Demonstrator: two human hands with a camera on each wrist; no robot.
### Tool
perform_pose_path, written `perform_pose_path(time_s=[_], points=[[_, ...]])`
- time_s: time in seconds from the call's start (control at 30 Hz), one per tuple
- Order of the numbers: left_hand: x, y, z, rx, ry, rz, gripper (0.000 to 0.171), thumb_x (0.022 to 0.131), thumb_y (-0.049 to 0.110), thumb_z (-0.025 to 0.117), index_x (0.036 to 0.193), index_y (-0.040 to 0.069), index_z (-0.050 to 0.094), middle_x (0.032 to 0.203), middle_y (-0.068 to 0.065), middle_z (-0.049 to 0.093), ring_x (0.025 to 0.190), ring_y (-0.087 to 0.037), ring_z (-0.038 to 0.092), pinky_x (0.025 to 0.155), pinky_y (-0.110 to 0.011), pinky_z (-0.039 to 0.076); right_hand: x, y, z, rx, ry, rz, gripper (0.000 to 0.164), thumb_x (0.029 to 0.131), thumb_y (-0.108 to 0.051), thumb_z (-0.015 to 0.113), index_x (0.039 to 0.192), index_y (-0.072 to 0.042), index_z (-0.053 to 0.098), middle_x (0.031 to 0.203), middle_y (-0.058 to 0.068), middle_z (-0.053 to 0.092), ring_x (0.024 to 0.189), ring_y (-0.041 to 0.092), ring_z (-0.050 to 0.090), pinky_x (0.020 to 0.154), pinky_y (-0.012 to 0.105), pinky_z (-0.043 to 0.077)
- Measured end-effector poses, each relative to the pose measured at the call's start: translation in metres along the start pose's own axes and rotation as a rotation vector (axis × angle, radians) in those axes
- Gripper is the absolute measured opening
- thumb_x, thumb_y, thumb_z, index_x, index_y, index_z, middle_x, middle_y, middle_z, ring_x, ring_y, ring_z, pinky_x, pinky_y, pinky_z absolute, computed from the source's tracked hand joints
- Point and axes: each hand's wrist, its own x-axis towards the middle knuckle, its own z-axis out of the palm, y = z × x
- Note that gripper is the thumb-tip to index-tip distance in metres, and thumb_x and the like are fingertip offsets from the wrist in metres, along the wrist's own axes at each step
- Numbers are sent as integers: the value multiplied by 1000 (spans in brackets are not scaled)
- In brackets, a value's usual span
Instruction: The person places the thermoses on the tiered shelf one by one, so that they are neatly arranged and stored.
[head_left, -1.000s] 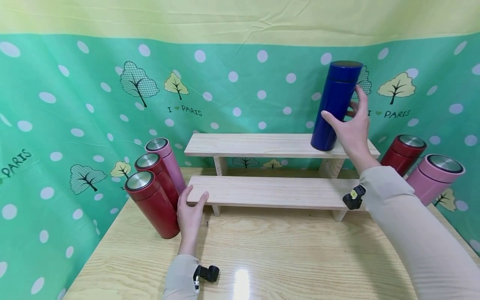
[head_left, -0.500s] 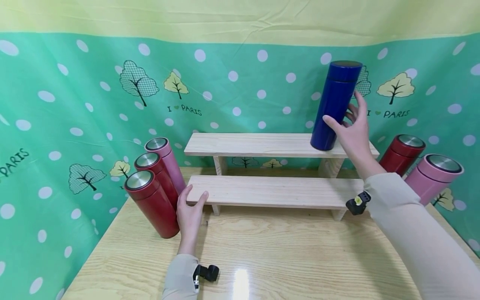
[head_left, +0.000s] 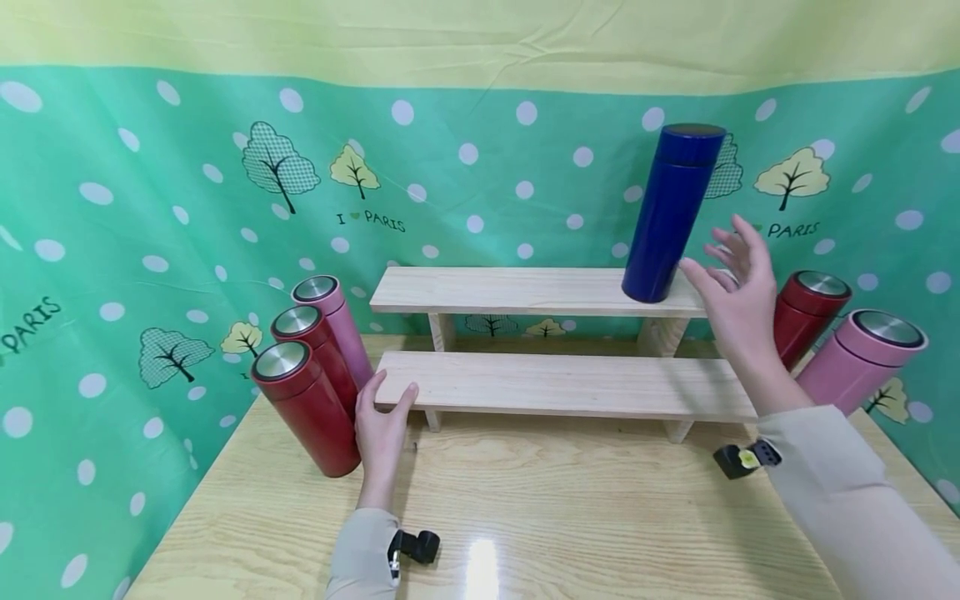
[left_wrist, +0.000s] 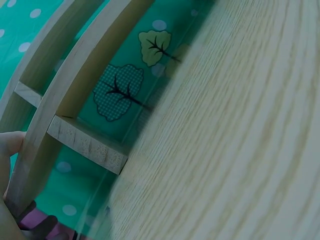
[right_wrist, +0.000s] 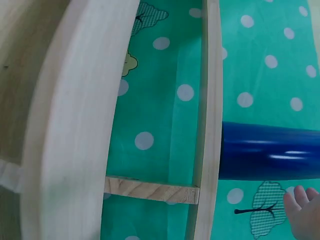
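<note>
A tall blue thermos bottle (head_left: 671, 221) stands on the right part of the upper tier of a two-tier wooden shelf (head_left: 517, 383). My right hand (head_left: 738, 287) is just right of the bottle, fingers spread and holding nothing. In the right wrist view a gap shows between the blue bottle (right_wrist: 270, 152) and the fingertips (right_wrist: 300, 195). My left hand (head_left: 382, 429) grips the left end of the lower tier. In the left wrist view the thumb (left_wrist: 11, 142) lies against the board's edge (left_wrist: 37, 135), with fingers round its end.
Two red thermos bottles (head_left: 322, 417) and a pink one (head_left: 341, 321) stand left of the shelf, close to my left hand. Another red bottle (head_left: 810, 312) and a pink bottle (head_left: 858, 358) stand at the right, beside my right forearm. A green printed curtain (head_left: 465, 183) hangs behind.
My right hand has let go of the blue thermos bottle and moved right and down from it. The bottle stays on the upper tier. My left hand has not moved.
</note>
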Motion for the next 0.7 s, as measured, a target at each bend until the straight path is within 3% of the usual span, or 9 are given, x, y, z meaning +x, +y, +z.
perform_pose_path(time_s=[0.23,0.5,0.7], points=[[0,-1,0,1,7,0,65,85,44,76,141,19,54,150,-8,44,140,-32,36,111,-56,27,-26,-3,-14,24,32,-41,66,92,-9,69,150,-23,40,142,5,53,127,16,51,100,19,42],[0,-1,-1,6,4,-10,65,86,43,76,141,19,54,150,-8,43,140,-32,36,111,-55,27,-51,-1,-28,12,36,-47,63,93,-3,66,149,-19,42,142,5,54,125,12,53,98,16,42],[0,0,-1,0,-8,-9,65,86,44,75,142,20,53,151,-7,42,140,-32,35,111,-56,27,-70,4,-34,-58,77,-95,61,92,3,66,147,-16,46,138,4,57,121,11,55,95,14,44]])
